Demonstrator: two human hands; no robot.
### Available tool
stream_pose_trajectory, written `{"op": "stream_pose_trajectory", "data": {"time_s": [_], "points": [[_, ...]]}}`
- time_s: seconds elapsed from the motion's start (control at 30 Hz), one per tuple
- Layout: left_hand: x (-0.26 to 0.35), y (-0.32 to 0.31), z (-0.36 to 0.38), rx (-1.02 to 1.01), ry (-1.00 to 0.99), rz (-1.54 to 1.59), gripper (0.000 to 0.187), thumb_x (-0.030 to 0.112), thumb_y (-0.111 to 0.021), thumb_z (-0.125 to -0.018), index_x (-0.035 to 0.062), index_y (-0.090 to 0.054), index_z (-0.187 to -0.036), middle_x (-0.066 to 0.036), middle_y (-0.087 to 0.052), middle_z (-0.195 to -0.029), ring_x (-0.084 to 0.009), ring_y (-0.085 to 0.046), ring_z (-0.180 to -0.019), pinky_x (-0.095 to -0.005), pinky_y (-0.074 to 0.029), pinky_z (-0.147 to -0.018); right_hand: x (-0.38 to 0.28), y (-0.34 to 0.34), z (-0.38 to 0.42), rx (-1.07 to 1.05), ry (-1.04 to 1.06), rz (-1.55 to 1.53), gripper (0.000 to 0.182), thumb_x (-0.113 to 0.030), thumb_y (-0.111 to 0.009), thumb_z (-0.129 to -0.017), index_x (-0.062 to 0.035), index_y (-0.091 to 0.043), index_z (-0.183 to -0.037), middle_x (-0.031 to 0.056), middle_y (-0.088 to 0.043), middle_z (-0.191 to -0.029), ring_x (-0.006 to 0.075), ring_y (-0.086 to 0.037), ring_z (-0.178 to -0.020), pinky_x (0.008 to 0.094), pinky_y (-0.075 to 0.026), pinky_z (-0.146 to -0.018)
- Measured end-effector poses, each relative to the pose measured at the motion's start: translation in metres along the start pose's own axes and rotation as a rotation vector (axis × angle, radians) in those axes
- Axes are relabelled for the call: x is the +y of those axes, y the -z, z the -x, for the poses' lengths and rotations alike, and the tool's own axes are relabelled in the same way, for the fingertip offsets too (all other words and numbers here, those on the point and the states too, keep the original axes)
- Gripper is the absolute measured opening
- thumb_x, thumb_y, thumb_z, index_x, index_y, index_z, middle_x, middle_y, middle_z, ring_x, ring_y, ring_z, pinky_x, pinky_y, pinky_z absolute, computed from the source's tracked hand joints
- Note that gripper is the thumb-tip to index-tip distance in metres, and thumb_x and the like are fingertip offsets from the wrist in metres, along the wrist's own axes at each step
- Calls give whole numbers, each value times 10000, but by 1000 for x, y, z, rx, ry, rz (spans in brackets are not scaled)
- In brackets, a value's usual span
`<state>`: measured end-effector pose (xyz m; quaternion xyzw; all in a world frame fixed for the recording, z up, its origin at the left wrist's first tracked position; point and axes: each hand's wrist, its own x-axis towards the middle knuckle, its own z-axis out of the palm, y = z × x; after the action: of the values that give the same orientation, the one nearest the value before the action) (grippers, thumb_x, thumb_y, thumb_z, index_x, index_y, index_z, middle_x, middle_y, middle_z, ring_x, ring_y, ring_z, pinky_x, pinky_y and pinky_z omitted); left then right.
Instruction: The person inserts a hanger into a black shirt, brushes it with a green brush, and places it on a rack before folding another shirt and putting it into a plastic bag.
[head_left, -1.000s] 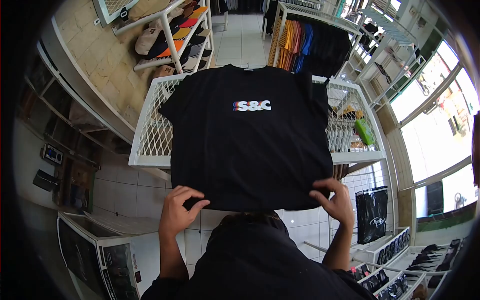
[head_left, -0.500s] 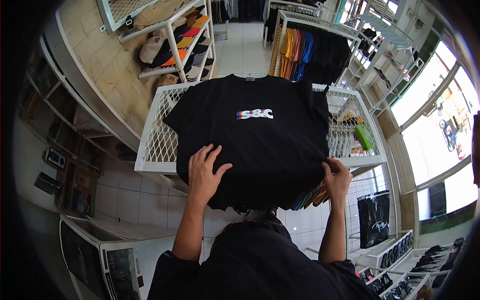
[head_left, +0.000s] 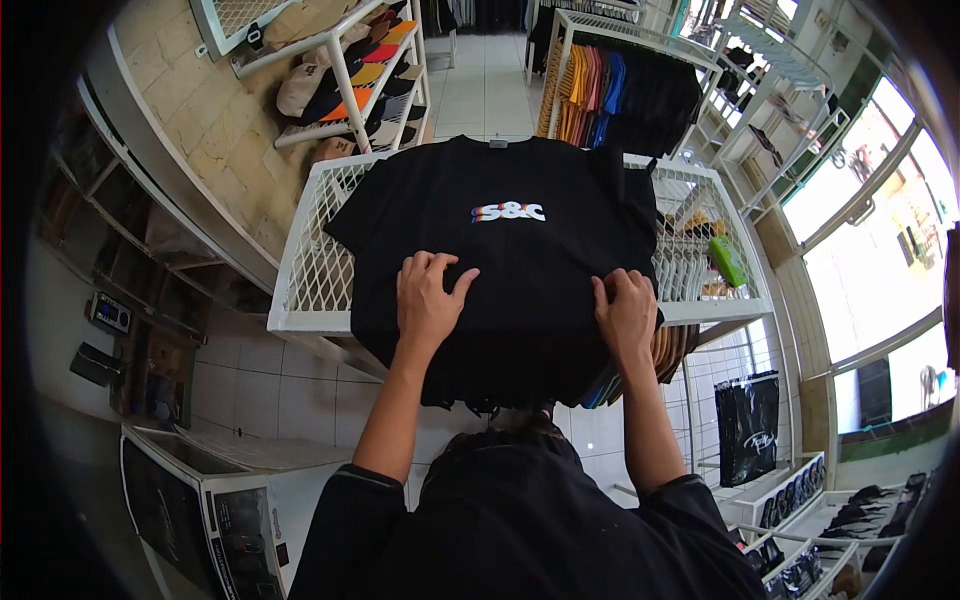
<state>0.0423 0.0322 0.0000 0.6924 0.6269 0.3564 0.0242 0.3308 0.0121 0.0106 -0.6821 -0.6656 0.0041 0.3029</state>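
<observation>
A black T-shirt (head_left: pixel 500 265) with a small "S&C" print (head_left: pixel 508 212) on its chest lies spread over a white mesh-topped rack. Its collar points away from me, and the lower part drapes over the near edge. On the lower left of the shirt rests my left hand (head_left: pixel 428 305), fingers bent against the cloth and thumb held apart. My right hand (head_left: pixel 626 315) touches the lower right side in much the same way, thumb apart from the curled fingers. I see no fold of fabric gripped in either hand.
The white rack (head_left: pixel 300 322) carries a bright green object (head_left: pixel 728 262) on its right. Hung coloured shirts (head_left: pixel 590 95) stand beyond it. Caps (head_left: pixel 300 90) fill shelves at the far left. A black printed bag (head_left: pixel 748 428) hangs at the right, near glass doors.
My right hand has let go of the shirt's right edge and moved inward and up onto the cloth. My left hand has slid slightly up and right.
</observation>
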Motion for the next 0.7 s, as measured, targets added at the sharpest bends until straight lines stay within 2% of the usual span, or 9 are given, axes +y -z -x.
{"op": "stream_pose_trajectory", "data": {"time_s": [0.17,0.23,0.27,0.33,0.37,0.47,0.6,0.67,0.7], "points": [[-1,-3,2,45,-24,-94,477,415,-750,-924,52,-702,-1231,-122,-593,-1133,-300,-568,-1117,-474,-433,-1052,8,-5,-4,100,19,46,312,-294,-783,-888,-25,-722,-1034,146,-678,-1019,337,-629,-1013,425,-507,-892],[-4,-5,4,49,-36,-115,501,417,-725,-940,52,-677,-1279,-142,-590,-1205,-314,-556,-1184,-503,-408,-1091,8,4,-8,98,30,103,462,-382,-785,-879,-18,-725,-1156,138,-686,-1122,332,-619,-1082,447,-476,-968],[-5,-7,3,30,-53,-140,514,413,-700,-955,51,-657,-1317,-166,-583,-1263,-332,-540,-1240,-533,-377,-1128,5,12,-12,-21,-66,133,660,-483,-793,-851,-16,-676,-1303,139,-672,-1252,339,-596,-1197,463,-439,-1050],[-4,-6,4,-51,-40,-191,545,423,-621,-996,55,-613,-1399,-224,-540,-1430,-375,-469,-1395,-604,-279,-1210,18,8,-16,-19,-44,148,720,-518,-793,-838,-19,-655,-1338,140,-660,-1290,341,-579,-1242,466,-429,-1071],[-5,-8,5,-46,-40,-190,545,423,-621,-996,55,-613,-1399,-224,-540,-1430,-375,-469,-1395,-604,-279,-1210,22,7,-17,-16,-28,161,781,-554,-793,-824,-23,-633,-1373,141,-647,-1329,343,-561,-1288,469,-419,-1092],[-6,-11,4,-116,-32,-217,582,446,-548,-1028,56,-568,-1459,-252,-477,-1529,-395,-402,-1470,-610,-226,-1237,19,16,-24,-105,-67,153,809,-535,-814,-814,-28,-597,-1406,173,-619,-1363,365,-539,-1332,452,-418,-1122],[-8,-12,4,-104,-23,-193,590,450,-544,-1029,59,-556,-1470,-250,-471,-1535,-394,-390,-1478,-610,-218,-1239,13,16,-34,-115,-59,163,748,-493,-821,-815,-37,-622,-1374,169,-636,-1340,377,-569,-1283,462,-438,-1093],[-6,-11,5,-117,-15,-176,597,454,-536,-1032,61,-544,-1481,-253,-466,-1539,-393,-373,-1489,-608,-208,-1243,-4,12,-44,-92,22,191,564,-400,-812,-832,-69,-691,-1272,137,-698,-1220,350,-624,-1184,473,-469,-1024],[-6,-11,5,-113,-11,-176,597,454,-536,-1032,61,-544,-1481,-253,-466,-1539,-393,-373,-1489,-608,-208,-1243,-15,5,-54,-91,28,192,564,-400,-812,-832,-69,-691,-1272,137,-698,-1220,350,-624,-1184,473,-469,-1024]]}}
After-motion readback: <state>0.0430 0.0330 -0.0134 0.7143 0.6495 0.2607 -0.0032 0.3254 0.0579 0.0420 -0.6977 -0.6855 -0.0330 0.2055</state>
